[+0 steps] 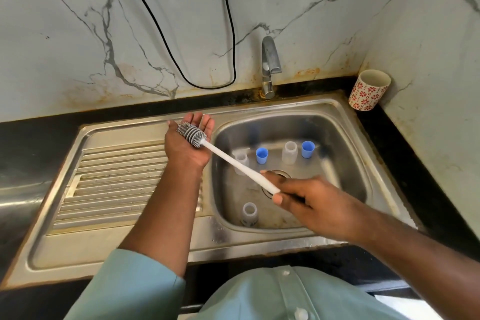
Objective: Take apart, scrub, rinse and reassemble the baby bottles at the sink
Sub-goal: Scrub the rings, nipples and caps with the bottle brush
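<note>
1. Overhead, a stainless steel sink [145,221] with a ribbed draining board on its left sits in a black counter [415,138], backed by white marble-patterned wall panels [78,34] with grey veins and rusty stains along the bottom edge.
2. Behind the basin stands a dull metal tap [270,65]; a black cable [228,34] loops down the wall beside it.
3. In the corner at right, a cream cup [368,91] with red flower print stands on the counter.
4. Down in the basin, three clear plastic bottles stand upright: one at left [241,162], one further back [290,152], one near the front wall [250,214].
5. Two blue caps [261,155] [308,149] stand among the bottles at the back.
6. The right hand [311,202] grips the white handle of a bottle brush [233,161], fingers curled around it.
7. Its grey bristled head rests on the upturned palm of the left hand [187,143], fingers spread flat over the draining board's edge.
</note>
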A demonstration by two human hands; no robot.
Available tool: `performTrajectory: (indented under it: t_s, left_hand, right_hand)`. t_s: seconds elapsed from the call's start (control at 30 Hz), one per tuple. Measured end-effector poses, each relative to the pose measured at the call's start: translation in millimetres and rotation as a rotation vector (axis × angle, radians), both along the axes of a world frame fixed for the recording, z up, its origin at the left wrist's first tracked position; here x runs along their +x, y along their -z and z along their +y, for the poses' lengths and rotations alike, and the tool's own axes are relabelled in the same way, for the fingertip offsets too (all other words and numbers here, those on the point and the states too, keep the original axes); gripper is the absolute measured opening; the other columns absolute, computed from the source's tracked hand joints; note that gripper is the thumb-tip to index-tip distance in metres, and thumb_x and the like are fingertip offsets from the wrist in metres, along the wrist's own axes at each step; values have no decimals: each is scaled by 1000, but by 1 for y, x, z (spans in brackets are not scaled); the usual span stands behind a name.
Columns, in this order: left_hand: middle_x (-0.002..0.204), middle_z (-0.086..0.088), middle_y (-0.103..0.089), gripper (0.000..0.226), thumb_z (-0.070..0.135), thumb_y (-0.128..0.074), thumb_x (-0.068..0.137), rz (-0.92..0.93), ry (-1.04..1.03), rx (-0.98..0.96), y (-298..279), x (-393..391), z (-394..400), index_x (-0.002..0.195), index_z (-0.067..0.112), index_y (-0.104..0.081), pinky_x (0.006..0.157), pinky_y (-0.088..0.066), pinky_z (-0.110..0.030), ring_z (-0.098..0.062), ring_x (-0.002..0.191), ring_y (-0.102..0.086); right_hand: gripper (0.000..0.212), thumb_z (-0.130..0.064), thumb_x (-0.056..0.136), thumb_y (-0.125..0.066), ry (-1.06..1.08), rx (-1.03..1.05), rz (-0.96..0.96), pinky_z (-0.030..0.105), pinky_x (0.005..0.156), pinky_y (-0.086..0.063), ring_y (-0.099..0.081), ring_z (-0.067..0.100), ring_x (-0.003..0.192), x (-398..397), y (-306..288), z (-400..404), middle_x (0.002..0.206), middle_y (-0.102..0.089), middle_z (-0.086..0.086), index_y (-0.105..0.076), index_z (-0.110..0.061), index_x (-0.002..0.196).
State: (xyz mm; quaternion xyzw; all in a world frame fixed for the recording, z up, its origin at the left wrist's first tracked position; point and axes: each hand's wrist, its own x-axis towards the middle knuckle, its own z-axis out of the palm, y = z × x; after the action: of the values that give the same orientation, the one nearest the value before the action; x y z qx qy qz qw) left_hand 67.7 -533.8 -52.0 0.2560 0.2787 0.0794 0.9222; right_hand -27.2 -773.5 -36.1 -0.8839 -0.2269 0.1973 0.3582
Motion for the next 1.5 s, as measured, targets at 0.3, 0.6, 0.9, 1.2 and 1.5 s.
performTrajectory:
  t_s: [0.3,0.6,0.9,1.2,1.5]
  left_hand:
    - [92,-14,-65,40,39,-37,105,-16,59,28,-2,4,-6,105,5,-59,70,-59,-39,-26,79,-65]
    - [109,-16,-63,41,39,-42,103,-29,46,55,2,9,-2,121,5,-55,81,-55,-41,-31,97,-64]
    - [104,-18,-63,47,45,-38,103,-27,32,42,1,9,5,112,3,-58,79,-56,-42,-31,94,-65]
    - [94,-17,-63,45,42,-38,104,7,90,62,-1,18,8,105,1,-58,75,-58,-42,-29,84,-66]
    - [78,-15,-62,33,31,-41,103,58,123,96,15,12,3,100,3,-59,68,-59,-37,-26,72,-65]
  right_hand:
    - [23,-32,100,-51,91,87,57,14,49,-36,-42,3,47,4,2,-4,112,-70,-4,-62,-37,119]
    - [26,-30,100,-49,171,152,150,18,45,-36,-40,4,44,9,0,-4,64,-61,-19,-58,-44,120]
    - [29,-25,101,-48,184,310,368,25,37,-33,-32,8,39,10,-8,-2,55,-36,1,-58,-52,107]
    - [26,-27,101,-49,214,293,343,24,36,-34,-32,8,38,16,-8,0,50,-36,-6,-58,-48,113]
    - [25,-24,101,-48,193,304,376,23,35,-31,-30,7,36,11,-6,0,49,-34,-7,-61,-46,104]
